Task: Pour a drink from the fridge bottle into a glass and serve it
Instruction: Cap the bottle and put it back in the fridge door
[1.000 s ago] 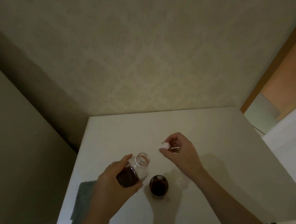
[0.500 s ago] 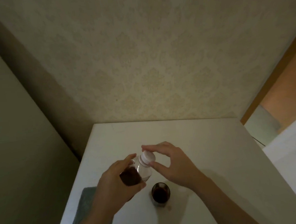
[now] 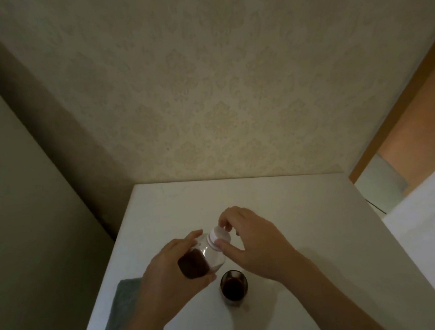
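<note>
- cloth (image 3: 123,308): grey-green, flat on the table (image 3: 304,210), left of the glass; its near corner is under the left forearm, and the dim light hides its weave.
- left hand (image 3: 167,279): fingers wrapped around the bottle (image 3: 204,256), held tilted above the table, up and left of the glass. A second ago the grip was the same; it has only shifted slightly.
- bottle: clear plastic with dark drink in its lower part. Most of the body is hidden by the left hand, so I can't tell how much is left.
- cap (image 3: 220,235): white and seated on the bottle neck. A second ago the neck was bare and the right hand held the cap away from it; half a second ago the cap was just landing. Judgement: the bottle is being closed, so pouring is done.
- glass (image 3: 234,286): stands on the table just below the bottle and right of the cloth, with dark drink inside. Not touched by either hand. The level is hard to read from above.
- right hand (image 3: 252,239): up and right of the glass. Thumb and fingers (image 3: 225,222) pinch narrowly on the cap rim, apparently mid-twist. Can't tell whether the thread is fully tight.
- Judgement: remaining steps are finishing the cap, putting the bottle down and serving the glass.
</note>
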